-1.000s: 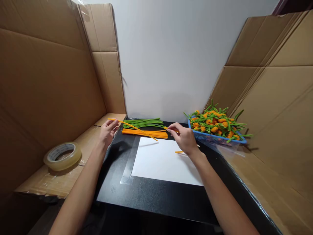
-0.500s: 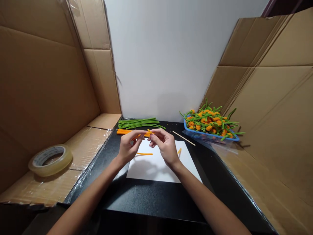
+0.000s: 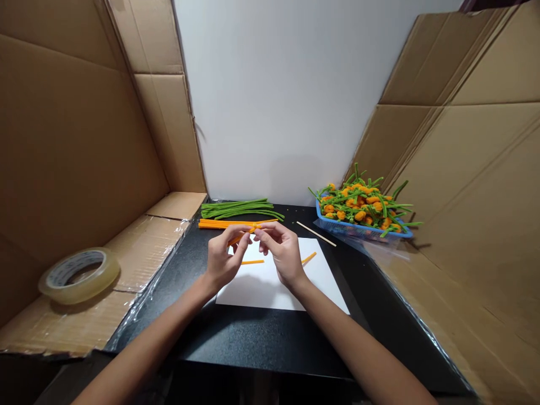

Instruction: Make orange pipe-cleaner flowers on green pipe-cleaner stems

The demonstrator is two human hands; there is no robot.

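Observation:
My left hand (image 3: 223,257) and my right hand (image 3: 282,251) meet above the white paper sheet (image 3: 274,287), both pinching one orange pipe cleaner (image 3: 238,237) that is bent between the fingertips. Two short orange pieces lie on the paper, one (image 3: 252,262) under my hands and one (image 3: 309,258) to the right. Behind my hands lie a bundle of straight orange pipe cleaners (image 3: 225,223) and a bundle of green pipe cleaners (image 3: 238,208). A thin wooden stick (image 3: 316,233) lies on the black table (image 3: 261,337).
A blue basket (image 3: 363,228) heaped with orange-and-green pipe-cleaner flowers stands at the back right. A roll of clear tape (image 3: 79,274) rests on the cardboard at the left. Cardboard walls enclose both sides, with a white wall behind.
My hands came together from the bundle at the back to over the paper with one orange pipe cleaner, which is now bent between them. The view shifted slightly.

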